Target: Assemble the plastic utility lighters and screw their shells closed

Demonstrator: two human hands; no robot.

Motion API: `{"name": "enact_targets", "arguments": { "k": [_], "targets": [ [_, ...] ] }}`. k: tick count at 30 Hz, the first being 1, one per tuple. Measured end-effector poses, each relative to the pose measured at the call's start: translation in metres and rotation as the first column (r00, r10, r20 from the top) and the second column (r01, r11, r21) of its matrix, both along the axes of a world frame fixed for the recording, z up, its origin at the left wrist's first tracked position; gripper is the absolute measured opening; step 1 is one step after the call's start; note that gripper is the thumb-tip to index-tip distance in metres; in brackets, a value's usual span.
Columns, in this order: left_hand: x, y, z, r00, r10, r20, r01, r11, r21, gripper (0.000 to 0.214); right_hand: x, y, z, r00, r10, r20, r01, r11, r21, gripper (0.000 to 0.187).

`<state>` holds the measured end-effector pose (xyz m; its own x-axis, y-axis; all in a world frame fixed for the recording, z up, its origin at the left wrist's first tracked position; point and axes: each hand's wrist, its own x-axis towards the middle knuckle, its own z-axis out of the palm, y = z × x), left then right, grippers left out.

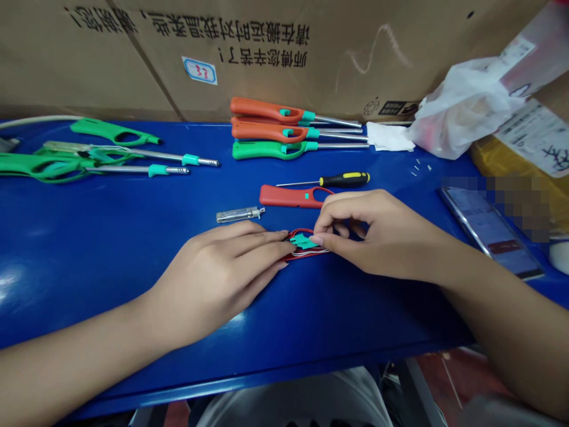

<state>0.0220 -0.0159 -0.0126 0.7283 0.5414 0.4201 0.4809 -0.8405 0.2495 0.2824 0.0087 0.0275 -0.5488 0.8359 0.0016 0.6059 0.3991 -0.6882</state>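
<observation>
- Glossy blue tabletop (133,249) spreads under our arms, with a large cardboard box (338,35) forming the wall behind it.
- Our right hand (373,234) has thumb and index finger brought close together at the right end of a turquoise piece (302,241); we cannot tell whether they pinch it or only touch it.
- Our left hand (226,267) lies low and palm down, fingers stretched side by side, their tips over the left end of a red shell (295,257); its thumb is hidden, so we cannot tell how firmly it holds.
- Between our hands, that red shell lies on the tabletop with the turquoise piece in it and white wires (311,252) along its near side.
- Just beyond, we have a clear cylinder (237,214) and a red handle piece (284,196), its right end partly behind our right hand.
- Past these lies a black-and-yellow screwdriver (344,179).
- Farther back, orange lighters (262,108) and a green lighter (267,150) lie side by side near the box, nozzles to our right, by a white tissue (390,136).
- Far left, we see opened green lighters (22,165) heaped together.
- To our right are a phone (493,231) and a plastic bag (462,104).
</observation>
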Motion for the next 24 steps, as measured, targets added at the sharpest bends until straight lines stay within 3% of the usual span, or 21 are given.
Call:
{"name": "enact_targets", "arguments": {
  "k": [5,8,13,24],
  "targets": [
    [0.0,0.0,0.0,1.0,-0.012,-0.003,0.012,0.999,0.049,0.026,0.005,0.004,0.006,0.998,-0.065,0.0,0.065,0.994,-0.091,0.016],
    [0.001,0.0,0.0,1.0,0.0,-0.005,0.0,1.0,0.012,0.027,0.009,0.004,0.008,0.997,-0.032,0.064,0.03,0.999,0.036,0.016],
    [0.003,0.001,-0.001,0.999,-0.01,-0.031,0.008,0.999,-0.044,0.028,0.012,0.001,0.007,0.966,0.143,0.214,-0.198,0.945,0.259,0.015],
    [0.005,-0.001,-0.001,1.0,0.008,-0.024,-0.011,0.991,-0.13,0.021,0.015,0.001,0.007,0.959,0.179,0.218,-0.231,0.943,0.241,0.015]
  ]
}}
